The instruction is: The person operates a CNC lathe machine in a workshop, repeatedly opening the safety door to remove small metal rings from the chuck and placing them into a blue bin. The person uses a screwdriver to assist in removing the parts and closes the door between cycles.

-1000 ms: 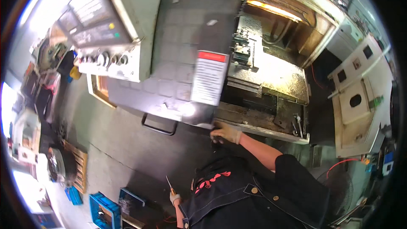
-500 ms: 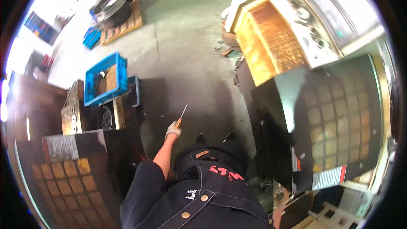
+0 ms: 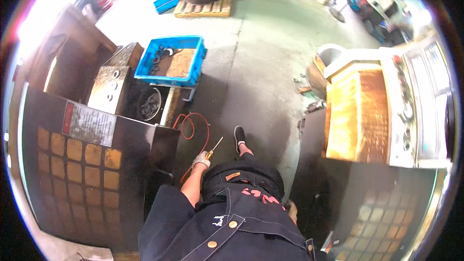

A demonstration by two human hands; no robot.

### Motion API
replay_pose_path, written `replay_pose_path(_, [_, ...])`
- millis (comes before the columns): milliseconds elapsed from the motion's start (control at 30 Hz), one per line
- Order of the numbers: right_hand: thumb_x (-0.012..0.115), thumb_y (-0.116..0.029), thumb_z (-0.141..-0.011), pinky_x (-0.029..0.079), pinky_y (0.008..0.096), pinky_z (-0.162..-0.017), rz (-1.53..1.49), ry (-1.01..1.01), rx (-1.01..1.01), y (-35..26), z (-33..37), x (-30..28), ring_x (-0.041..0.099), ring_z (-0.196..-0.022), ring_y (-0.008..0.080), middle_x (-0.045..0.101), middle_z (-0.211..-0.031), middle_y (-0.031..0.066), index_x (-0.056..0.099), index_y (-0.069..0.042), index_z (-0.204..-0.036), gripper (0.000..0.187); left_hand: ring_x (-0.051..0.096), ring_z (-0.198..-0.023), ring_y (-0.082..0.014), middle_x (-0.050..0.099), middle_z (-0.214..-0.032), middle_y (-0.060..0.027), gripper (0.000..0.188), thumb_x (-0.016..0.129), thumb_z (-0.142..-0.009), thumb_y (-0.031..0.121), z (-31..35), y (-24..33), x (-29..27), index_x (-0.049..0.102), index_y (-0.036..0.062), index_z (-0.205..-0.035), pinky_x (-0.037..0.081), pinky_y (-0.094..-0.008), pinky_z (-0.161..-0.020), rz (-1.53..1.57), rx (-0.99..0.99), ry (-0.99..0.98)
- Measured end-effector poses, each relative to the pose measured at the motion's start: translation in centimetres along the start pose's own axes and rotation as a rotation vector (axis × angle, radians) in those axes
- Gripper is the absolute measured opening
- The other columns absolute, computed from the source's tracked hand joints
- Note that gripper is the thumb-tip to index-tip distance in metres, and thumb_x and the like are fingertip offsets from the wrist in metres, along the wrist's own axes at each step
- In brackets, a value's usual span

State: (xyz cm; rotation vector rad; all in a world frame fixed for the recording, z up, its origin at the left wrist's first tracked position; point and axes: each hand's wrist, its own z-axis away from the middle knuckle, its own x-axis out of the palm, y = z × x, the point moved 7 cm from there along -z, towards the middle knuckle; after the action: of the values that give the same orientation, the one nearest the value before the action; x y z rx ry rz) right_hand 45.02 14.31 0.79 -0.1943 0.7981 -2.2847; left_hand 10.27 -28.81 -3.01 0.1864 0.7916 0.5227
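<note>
In front of my left hip, my left hand (image 3: 201,160) wears a pale work glove and is closed around the handle of a screwdriver (image 3: 215,148). Its handle looks yellow-orange, and the thin metal shaft points forward and to the right. Low beside my right hip, part of my right hand (image 3: 291,211) shows behind my dark clothing; its fingers cannot be made out. A red hose (image 3: 208,133) loops on the floor just ahead of my left hand.
Dark machine panels flank me, left (image 3: 133,164) and right (image 3: 309,198). Ahead left, a blue crate (image 3: 169,81) holds dark rings and a brown sheet, near a round pan (image 3: 155,97) of dark parts. A wooden pallet (image 3: 203,9) lies farther off; an oily machine tray (image 3: 373,116) is at right.
My view has turned to the right and moved forward. The red hose has come into sight, and one foot is now stepped ahead. The screwdriver stays in my left hand.
</note>
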Motion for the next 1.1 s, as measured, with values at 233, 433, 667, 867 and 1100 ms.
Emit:
replay_pose_path(233, [0.054, -0.033, -0.073, 0.038, 0.0313, -0.050, 0.155, -0.201, -0.070, -18.3, -14.7, 14.9, 0.050, -0.057, 0.0163, 0.053, -0.067, 0.0011, 0.055, -0.013, -0.076, 0.020, 0.053, -0.102, -0.0325, 0.058, -0.106, -0.0144, 0.035, 0.049, -0.074, 0.012, 4.4, -5.5, -4.0, 0.054, 0.0189, -0.107, 0.043, -0.0409, -0.082, 0.142, -0.292, 0.117])
replay_pose_path(433, [0.052, -0.011, -0.073, 0.044, 0.0310, -0.067, 0.631, -0.882, -0.480, -29.0, -14.8, 42.4, 0.054, -0.081, 0.0178, 0.057, -0.091, 0.0086, 0.057, -0.004, -0.089, 0.018, 0.054, -0.101, -0.0339, 0.058, -0.106, -0.0151, 0.038, 0.050, -0.070, 0.012, 8.5, -8.7, -5.5, 0.054, 0.0179, -0.107, 0.043, -0.0400, -0.082, 0.276, -0.535, 0.288])
replay_pose_path(667, [0.050, -0.039, -0.086, 0.046, 0.0250, -0.061, 1.131, -1.322, 0.104, -20.4, 0.4, 62.8, 0.057, -0.074, 0.0103, 0.061, -0.090, 0.0047, 0.053, -0.006, -0.108, 0.040, 0.052, -0.104, -0.0345, 0.057, -0.107, -0.0189, 0.046, 0.053, -0.071, 0.009, 15.1, -9.0, -1.6, 0.050, 0.0130, -0.117, 0.041, -0.0395, -0.085, 0.591, -0.881, 0.381])
replay_pose_path(867, [0.042, -0.038, -0.089, 0.040, 0.0244, -0.046, 1.341, -1.567, -0.183, -11.4, 8.6, 76.9, 0.050, -0.052, 0.0106, 0.057, -0.070, 0.0021, 0.057, -0.007, -0.084, 0.035, 0.056, -0.096, -0.0340, 0.059, -0.102, -0.0178, 0.042, 0.053, -0.074, 0.011, 20.2, -8.2, 2.9, 0.049, 0.0016, -0.115, 0.043, -0.0361, -0.082, 0.787, -0.967, 0.607])
replay_pose_path(1100, [0.058, -0.031, -0.079, 0.039, 0.0295, -0.046, 1.316, -1.426, -0.606, -9.5, 9.9, 78.9, 0.048, -0.048, 0.0142, 0.057, -0.066, 0.0046, 0.035, -0.004, -0.129, 0.062, 0.058, -0.088, -0.0263, 0.060, -0.099, -0.0108, 0.041, 0.052, -0.078, 0.010, 23.8, -8.5, 10.2, 0.047, 0.0035, -0.119, 0.043, -0.0320, -0.076, 1.213, -1.064, 0.825])
